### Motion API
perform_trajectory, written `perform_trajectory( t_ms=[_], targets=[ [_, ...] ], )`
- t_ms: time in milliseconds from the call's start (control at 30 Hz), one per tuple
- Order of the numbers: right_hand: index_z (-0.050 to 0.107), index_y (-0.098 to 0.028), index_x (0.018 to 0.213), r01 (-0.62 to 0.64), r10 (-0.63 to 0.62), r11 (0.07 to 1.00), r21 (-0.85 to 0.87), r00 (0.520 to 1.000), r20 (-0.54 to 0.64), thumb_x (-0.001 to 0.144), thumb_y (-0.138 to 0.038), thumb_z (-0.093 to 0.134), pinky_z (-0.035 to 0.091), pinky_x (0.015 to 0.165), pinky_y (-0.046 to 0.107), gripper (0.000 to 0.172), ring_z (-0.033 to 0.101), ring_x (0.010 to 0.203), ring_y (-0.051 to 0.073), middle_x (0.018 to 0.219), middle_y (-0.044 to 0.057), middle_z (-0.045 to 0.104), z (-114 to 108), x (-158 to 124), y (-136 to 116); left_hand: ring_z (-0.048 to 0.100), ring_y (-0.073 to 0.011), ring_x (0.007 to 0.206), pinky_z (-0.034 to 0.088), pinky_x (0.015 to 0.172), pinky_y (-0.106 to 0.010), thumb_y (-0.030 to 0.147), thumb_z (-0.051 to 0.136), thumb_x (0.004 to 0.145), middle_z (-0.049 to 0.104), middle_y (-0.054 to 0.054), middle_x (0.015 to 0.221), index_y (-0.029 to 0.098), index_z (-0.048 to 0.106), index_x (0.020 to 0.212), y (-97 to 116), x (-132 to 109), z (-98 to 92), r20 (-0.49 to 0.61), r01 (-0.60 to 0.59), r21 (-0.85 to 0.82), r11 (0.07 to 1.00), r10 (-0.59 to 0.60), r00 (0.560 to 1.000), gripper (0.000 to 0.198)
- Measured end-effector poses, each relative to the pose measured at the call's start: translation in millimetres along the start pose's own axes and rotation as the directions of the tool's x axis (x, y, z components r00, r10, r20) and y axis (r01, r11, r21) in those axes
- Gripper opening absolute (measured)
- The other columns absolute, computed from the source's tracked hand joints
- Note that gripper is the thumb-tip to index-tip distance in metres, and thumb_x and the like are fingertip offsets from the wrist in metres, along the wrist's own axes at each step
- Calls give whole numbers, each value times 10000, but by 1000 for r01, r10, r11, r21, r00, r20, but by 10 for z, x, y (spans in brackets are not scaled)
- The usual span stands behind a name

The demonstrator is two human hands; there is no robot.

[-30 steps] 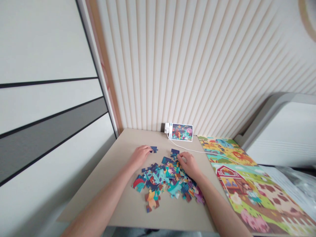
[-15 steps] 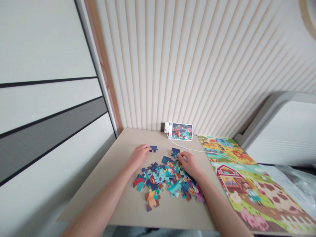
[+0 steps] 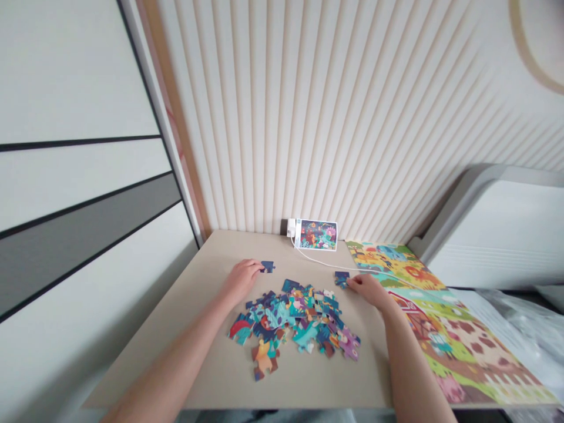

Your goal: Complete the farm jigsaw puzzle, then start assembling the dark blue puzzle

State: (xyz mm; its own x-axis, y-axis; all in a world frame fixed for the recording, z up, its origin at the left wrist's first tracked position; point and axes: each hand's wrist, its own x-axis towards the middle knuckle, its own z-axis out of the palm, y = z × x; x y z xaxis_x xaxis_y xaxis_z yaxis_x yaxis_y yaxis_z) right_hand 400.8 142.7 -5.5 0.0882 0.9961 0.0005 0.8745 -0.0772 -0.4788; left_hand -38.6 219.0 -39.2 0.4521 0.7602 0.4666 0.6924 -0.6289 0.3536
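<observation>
My left hand point(image 3: 241, 280) is closed on the edge of a dark blue puzzle piece point(image 3: 267, 267) at the back left of the table. At the right, my right hand point(image 3: 369, 288) pinches another dark blue jigsaw piece point(image 3: 341, 278) by its right side. Between my forearms lies a loose heap of colourful puzzle pieces point(image 3: 293, 317), many overlapping. An orange and brown piece point(image 3: 264, 358) lies at the heap's near edge. Behind the heap, a small picture card point(image 3: 317, 234) with a dark, colourful scene leans against the wall.
A white charger point(image 3: 291, 227) sits at the wall, its cable point(image 3: 324, 262) running rightward across the table point(image 3: 211, 376). Finished-looking animal puzzles, a savanna scene point(image 3: 392, 261) and a farm scene point(image 3: 480, 352), cover the right side. Clear plastic wrapping point(image 3: 515, 317) lies beyond them.
My right hand has moved right, away from the heap, carrying its blue piece. My left hand stays at its piece. The camera view has shifted slightly.
</observation>
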Motion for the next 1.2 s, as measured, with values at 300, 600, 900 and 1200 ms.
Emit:
perform_trajectory(
  t_ms=[300, 600, 900, 1200],
  targets=[
    [736, -198, 706, -125, 115, 987, -101, 989, -98, 864, -384, 610, 332, 595, 275, 275, 618, 667, 188, 686, 60, 698, 15, 44, 21, 638, -236, 1058, 481, 989, -402, 118, 530, 937, 724, -52, 1101, 237, 745, 1067, -4, -2, -8, 0, -5, 0, 1000, 5, 1000, 278],
    [728, -207, 784, -144, 115, 978, -148, 975, -191, 844, -372, 647, 350, 619, 296, 194, 654, 751, 240, 765, 96, 720, 24, -24, -71, 637, -239, 1059, 483, 990, -409, 115, 510, 933, 725, -59, 1101, 231, 747, 1060, 30, -1, -34, 3, 4, -4, 1000, -4, 1000, 292],
    [751, -197, 1059, 10, -23, 995, -100, 991, -133, 843, -411, 677, 440, 735, 293, 313, 663, 876, 228, 996, 93, 729, 34, -1, -149, 643, -241, 1048, 483, 981, -407, 122, 516, 933, 728, -55, 1088, 237, 746, 1045, 27, 4, -29, 3, 2, -6, 1000, -2, 1000, 281],
    [752, -182, 1123, 72, -81, 994, -86, 991, -105, 819, -410, 717, 468, 842, 344, 382, 658, 936, 252, 1062, 122, 710, 68, 9, -96, 636, -239, 1061, 478, 996, -410, 113, 500, 935, 726, -55, 1102, 230, 740, 1053, 29, -4, -29, 6, 3, 1, 1000, -3, 1000, 292]
  ],
)
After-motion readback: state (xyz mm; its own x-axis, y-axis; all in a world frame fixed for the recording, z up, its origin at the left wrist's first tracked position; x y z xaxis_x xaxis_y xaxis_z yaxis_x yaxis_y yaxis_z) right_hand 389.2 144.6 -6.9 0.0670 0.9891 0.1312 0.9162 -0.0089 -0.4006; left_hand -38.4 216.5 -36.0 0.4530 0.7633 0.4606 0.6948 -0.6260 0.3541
